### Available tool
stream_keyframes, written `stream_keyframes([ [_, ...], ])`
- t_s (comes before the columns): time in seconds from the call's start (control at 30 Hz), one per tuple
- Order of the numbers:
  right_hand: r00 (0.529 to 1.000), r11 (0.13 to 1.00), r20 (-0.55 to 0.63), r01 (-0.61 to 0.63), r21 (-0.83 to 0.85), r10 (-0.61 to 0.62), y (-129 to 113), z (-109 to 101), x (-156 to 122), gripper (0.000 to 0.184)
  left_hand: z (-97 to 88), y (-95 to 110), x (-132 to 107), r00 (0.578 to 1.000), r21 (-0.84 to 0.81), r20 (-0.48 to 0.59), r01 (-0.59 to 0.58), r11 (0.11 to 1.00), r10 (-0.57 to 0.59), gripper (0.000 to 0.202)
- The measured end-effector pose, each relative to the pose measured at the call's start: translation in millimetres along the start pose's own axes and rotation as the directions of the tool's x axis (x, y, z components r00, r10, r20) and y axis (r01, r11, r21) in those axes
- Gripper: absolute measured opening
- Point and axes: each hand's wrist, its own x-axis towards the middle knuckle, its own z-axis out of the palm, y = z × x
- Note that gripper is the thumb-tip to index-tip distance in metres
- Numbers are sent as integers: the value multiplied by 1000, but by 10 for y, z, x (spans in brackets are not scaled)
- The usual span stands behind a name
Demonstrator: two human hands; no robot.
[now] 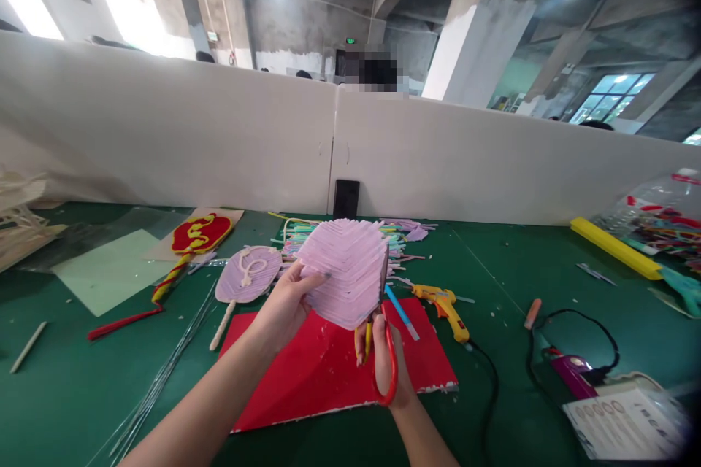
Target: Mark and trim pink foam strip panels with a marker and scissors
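Print on the white paper card with reddish circles [624, 419], right of the flat red rectangular board with a worn white edge [307, 390], is too small to read. Far beyond the board, a small lit green sign [350, 40] and the red label on a clear plastic bottle [676, 197] are equally illegible.

Above the board's far edge, the person's left hand [293, 295] pinches the left side of a lilac ribbed panel [345, 270], thumb on its face. The right hand [386, 350], over the board, is curled through the handles of red-and-yellow scissors [393, 372], whose blade lies along the panel's right edge.

The panel hides part of the pastel strips [307, 235] heaped behind the board. A yellow glue gun [446, 310] sits just right of the board, its black cord [493, 387] trailing across the green bench [509, 263]. Left of the board lie thin metal wires [169, 365] and a lilac round fan with a pale handle [249, 276]; behind it, a black phone [347, 198] leans on a white partition [246, 131].
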Motion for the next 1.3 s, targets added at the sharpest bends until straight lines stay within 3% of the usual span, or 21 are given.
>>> stream_keyframes([
  [0.17, 999, 1000, 35, 14, -1, -13, -6, -24, -34, 54, -32, -7, 19, 1000, 78, -15, -3, 997, 4, 32],
  [0.37, 998, 997, 54, 48, -63, -44, 5, -44, -46, 54, -98, -44, 22, 994, 274, 5, -110, 955, 113, 34],
  [0.7, 994, 996, 83, 74, -49, -70, 25, -61, -76, 53, -87, -24, 23, 997, 282, -34, -60, 958, 73, 37],
  [0.9, 995, 995, 78, 74, -64, -69, 13, -54, -75, 54, -169, -36, 47, 992, 374, -15, -111, 921, 126, 32],
  [1.3, 999, 1000, 38, -13, -11, 14, 50, -45, -90, 49, -123, 6, 13, 989, 422, -14, -126, 898, 146, 39],
])
